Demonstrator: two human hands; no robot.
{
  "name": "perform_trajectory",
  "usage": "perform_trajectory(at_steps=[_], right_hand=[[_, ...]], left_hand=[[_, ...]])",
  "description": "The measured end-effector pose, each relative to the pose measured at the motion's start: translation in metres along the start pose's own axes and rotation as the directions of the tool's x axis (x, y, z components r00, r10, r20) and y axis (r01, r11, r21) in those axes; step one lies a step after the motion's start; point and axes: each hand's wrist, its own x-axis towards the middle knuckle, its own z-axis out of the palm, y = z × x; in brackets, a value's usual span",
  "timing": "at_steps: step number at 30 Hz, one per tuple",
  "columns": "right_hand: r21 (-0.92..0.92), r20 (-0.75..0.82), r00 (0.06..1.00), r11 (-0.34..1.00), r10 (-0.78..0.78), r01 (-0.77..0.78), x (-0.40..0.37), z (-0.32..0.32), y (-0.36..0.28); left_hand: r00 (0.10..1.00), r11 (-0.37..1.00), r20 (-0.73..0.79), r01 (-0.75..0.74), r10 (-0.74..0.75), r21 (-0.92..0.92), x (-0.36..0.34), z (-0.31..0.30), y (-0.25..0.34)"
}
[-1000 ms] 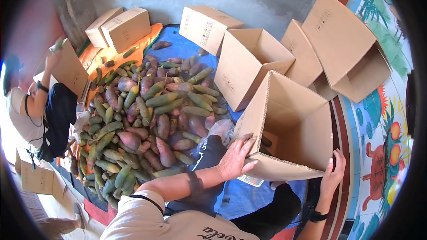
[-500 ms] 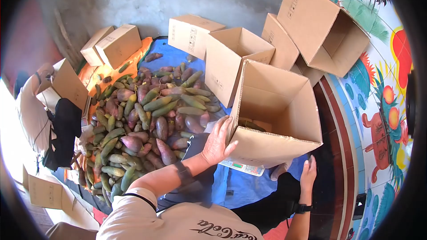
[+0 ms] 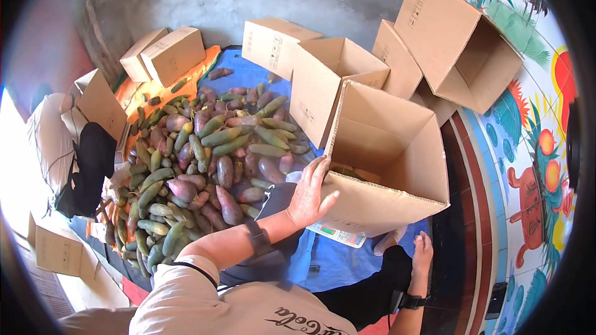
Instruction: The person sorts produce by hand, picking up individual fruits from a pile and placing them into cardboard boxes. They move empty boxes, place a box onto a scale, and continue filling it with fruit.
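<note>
An upright open cardboard box (image 3: 385, 201) stands in front of me on a white digital scale (image 3: 344, 236). Down inside it, something green and oblong partly shows. My left hand (image 3: 307, 197) holds the box's near left corner, fingers along the side and thumb over the front face. Apart from the box, my right hand (image 3: 423, 255) hangs low at the right near my knee, fingers slightly bent and nothing in them. To the left of the box spreads a big heap of green and purple oblong produce (image 3: 226, 174).
Another open box (image 3: 313, 102) stands behind mine, and a tilted box (image 3: 441, 31) leans at the right. A co-worker (image 3: 53, 142) bends over a box (image 3: 102, 102) at the left. Blue sheeting (image 3: 329, 263) covers the floor; a painted tile wall (image 3: 528, 211) runs along the right.
My right hand has dropped slightly down and left. My left hand stays on the box corner. The view has shifted a little; the box remains on the scale.
</note>
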Motion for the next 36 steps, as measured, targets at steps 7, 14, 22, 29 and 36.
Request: perform_trajectory(at_steps=[7, 14, 22, 29, 36], right_hand=[[0.023, 0.032, 0.999, 0.999, 0.041, -0.042, -0.008, -0.008, -0.007], [0.041, 0.065, 0.994, 0.995, 0.086, -0.089, -0.012, -0.007, -0.019], [-0.022, 0.076, 0.996, 0.998, 0.053, -0.051, -0.005, -0.001, -0.016], [-0.077, 0.075, 0.996, 0.996, 0.055, -0.049, -0.006, 0.001, -0.028], [-0.098, 0.070, 0.996, 0.994, 0.063, -0.056, -0.002, 0.003, -0.022]], left_hand=[[1.000, 1.000, 0.024, 0.013, -0.013, 0.000, 0.001, 0.004, 0.004], [1.000, 0.999, 0.014, -0.012, 0.012, 0.035, 0.003, 0.000, 0.008], [0.998, 1.000, 0.062, 0.012, -0.011, -0.016, 0.001, -0.001, 0.004], [0.996, 0.996, 0.068, 0.059, -0.055, -0.060, 0.000, -0.005, 0.005], [0.996, 0.986, 0.029, 0.084, -0.080, -0.142, -0.001, -0.007, 0.002]])
